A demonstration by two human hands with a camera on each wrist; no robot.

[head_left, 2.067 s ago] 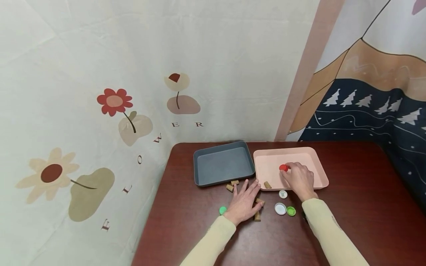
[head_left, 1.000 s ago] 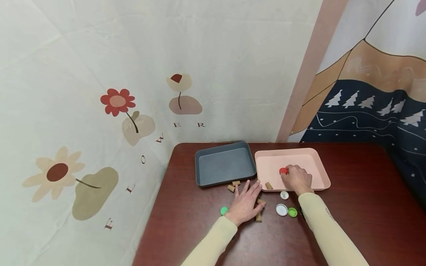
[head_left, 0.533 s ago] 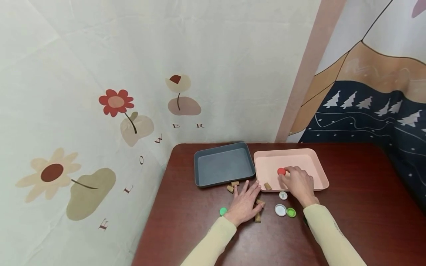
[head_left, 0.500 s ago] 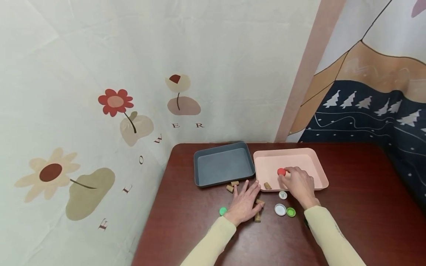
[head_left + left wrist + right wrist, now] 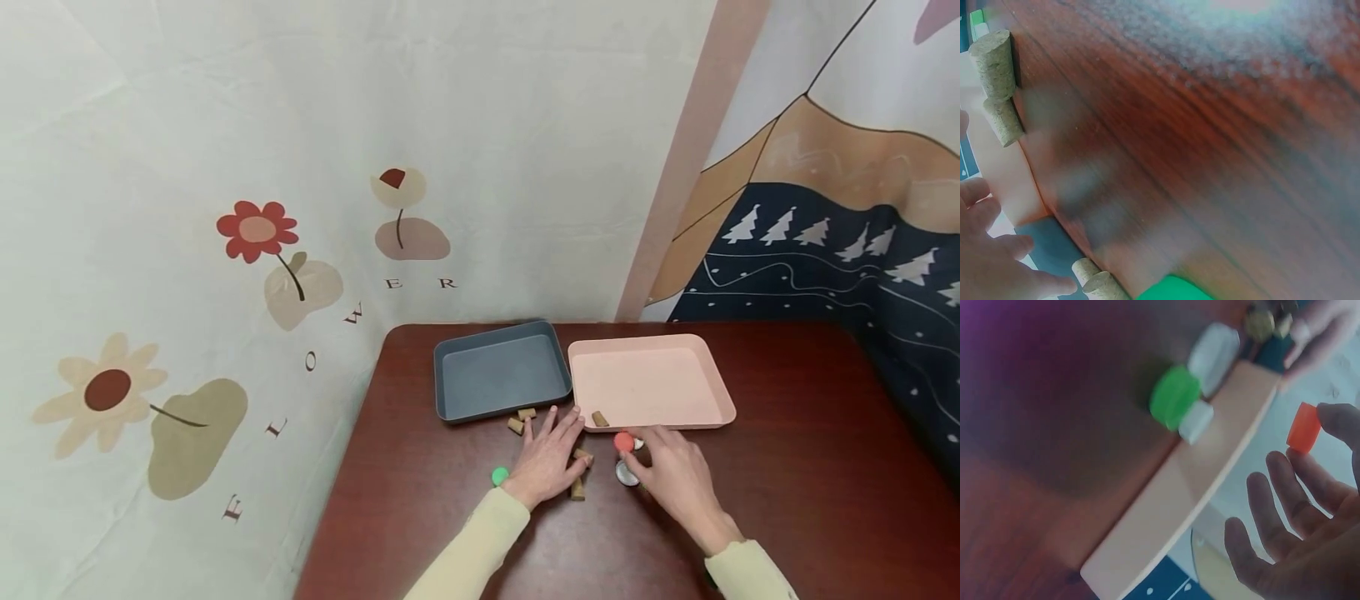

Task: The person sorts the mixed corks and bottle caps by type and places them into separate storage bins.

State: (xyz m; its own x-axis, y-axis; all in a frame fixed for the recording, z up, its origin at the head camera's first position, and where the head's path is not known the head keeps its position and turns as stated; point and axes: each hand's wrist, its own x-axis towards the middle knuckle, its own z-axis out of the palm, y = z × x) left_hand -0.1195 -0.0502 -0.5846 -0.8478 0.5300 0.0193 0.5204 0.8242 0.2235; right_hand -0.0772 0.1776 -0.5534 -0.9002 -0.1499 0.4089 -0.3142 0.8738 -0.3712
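Observation:
My right hand (image 5: 678, 475) pinches a red bottle cap (image 5: 624, 442) between thumb and index finger, just in front of the pink tray (image 5: 652, 379). In the right wrist view the cap looks orange-red and the other fingers are spread. Under that hand lie a large white cap (image 5: 627, 473), a small white cap (image 5: 1196, 422) and a bright green cap (image 5: 1175, 397), mostly covered in the head view. My left hand (image 5: 546, 462) rests with fingers spread on the table, beside a cork (image 5: 577, 490) and another cork (image 5: 582, 456) near its thumb.
A dark grey tray (image 5: 502, 373) stands left of the pink one. One cork (image 5: 599, 419) lies in the pink tray's front left corner. Two more, including this cork (image 5: 516, 426), lie before the grey tray. A green cap (image 5: 500, 476) sits left of my left hand.
My right hand has lifted the red cap out of the pink tray and brought it toward me, over the tray's front edge. The left hand has stayed in place.

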